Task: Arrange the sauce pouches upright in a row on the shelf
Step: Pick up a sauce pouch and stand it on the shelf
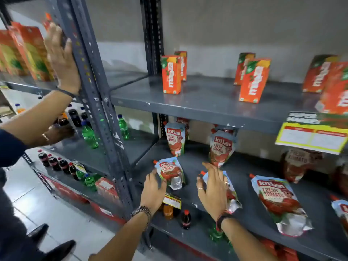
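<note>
Red and blue tomato sauce pouches sit on the grey middle shelf (244, 210). Two stand upright at the back: one pouch (174, 140) on the left, another (221, 147) to its right. A small pouch (170, 172) lies near the front, and my left hand (153, 189) touches its left edge with fingers apart. My right hand (212, 187) rests palm down, fingers spread, on a second lying pouch (232, 196), hiding most of it. A larger pouch (278, 200) lies flat further right. More pouches (299, 164) stand blurred at the far right.
Orange juice cartons (171, 74) stand on the shelf above. A yellow price tag (312, 138) hangs from that shelf's edge. Soda bottles (186, 219) fill the shelf below. On the left, another person's hands (62, 57) work at the neighbouring rack, past the grey upright post (98, 102).
</note>
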The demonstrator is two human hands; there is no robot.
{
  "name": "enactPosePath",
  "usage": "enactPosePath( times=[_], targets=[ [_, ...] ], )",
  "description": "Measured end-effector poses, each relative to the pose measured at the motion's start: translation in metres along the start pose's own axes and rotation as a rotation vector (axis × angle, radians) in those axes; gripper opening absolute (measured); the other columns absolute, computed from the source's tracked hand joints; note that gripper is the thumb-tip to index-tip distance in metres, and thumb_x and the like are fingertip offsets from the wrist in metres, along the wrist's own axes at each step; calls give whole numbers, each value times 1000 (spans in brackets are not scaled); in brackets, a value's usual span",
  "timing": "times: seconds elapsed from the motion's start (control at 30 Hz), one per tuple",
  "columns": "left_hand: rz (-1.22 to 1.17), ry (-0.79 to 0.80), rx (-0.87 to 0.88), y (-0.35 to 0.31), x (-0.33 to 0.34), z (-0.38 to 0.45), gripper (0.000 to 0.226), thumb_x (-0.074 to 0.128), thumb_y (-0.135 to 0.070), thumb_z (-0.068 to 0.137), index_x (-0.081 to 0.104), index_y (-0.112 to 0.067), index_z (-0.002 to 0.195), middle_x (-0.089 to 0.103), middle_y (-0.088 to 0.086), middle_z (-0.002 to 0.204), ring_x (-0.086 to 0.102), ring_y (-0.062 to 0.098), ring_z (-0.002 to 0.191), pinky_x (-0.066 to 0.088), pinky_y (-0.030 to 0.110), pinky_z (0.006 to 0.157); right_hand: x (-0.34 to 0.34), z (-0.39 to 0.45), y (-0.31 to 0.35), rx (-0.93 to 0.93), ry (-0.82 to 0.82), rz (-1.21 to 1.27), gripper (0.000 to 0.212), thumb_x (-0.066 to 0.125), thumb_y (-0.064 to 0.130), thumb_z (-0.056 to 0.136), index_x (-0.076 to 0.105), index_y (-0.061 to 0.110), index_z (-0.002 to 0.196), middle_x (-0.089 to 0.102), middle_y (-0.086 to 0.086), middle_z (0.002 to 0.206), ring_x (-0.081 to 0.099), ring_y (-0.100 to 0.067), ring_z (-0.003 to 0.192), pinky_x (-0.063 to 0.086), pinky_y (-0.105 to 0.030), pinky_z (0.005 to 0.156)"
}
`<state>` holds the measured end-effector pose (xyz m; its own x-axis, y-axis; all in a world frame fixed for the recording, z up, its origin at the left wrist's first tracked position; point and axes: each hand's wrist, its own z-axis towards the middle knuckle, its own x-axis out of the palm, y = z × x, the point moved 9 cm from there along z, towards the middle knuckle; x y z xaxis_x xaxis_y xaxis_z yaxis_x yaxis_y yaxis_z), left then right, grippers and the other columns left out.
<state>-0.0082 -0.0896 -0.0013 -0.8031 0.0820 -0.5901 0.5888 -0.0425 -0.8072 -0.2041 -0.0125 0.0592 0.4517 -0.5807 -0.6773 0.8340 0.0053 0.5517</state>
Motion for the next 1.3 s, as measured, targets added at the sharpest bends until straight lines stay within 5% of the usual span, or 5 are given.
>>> enactPosePath(
  times=[0.3,0.63,0.8,1.0,1.3],
  targets=[
    [-555,201,-535,75,46,83,54,47,-31,93,30,-6,137,58,11,119,58,34,108,47,40,93,145,31,-56,676,232,392,41,42,19,95,45,-2,130,49,-21,139,43,-34,130,32,-34,105],
    [-650,304,-600,87,53,99,38,46,-19,95,45,1,128,55,19,128,62,32,95,53,36,69,202,38,-67,952,359,761,25,55,8,88,63,-9,104,66,-24,110,67,-27,80,57,-35,75],
    [-632,226,-434,78,25,119,16,43,-23,96,54,-15,104,63,11,115,62,23,87,52,27,56,182,58,-37,832,323,855,31,61,1,83,59,-7,113,64,-18,110,62,-24,87,56,-27,71],
    [-685,101,-149,41,-1,162,21,44,-13,95,54,-5,112,60,10,110,58,21,98,50,41,89,162,97,-21,641,66,778,14,69,3,76,65,8,89,68,-11,91,64,-23,86,55,-35,82],
    [-717,166,-292,70,35,144,35,50,-15,93,49,-7,127,54,2,116,53,14,104,47,28,86,169,76,-51,674,142,567,17,66,1,76,60,16,80,64,-2,76,59,-18,81,51,-20,76]
  ],
)
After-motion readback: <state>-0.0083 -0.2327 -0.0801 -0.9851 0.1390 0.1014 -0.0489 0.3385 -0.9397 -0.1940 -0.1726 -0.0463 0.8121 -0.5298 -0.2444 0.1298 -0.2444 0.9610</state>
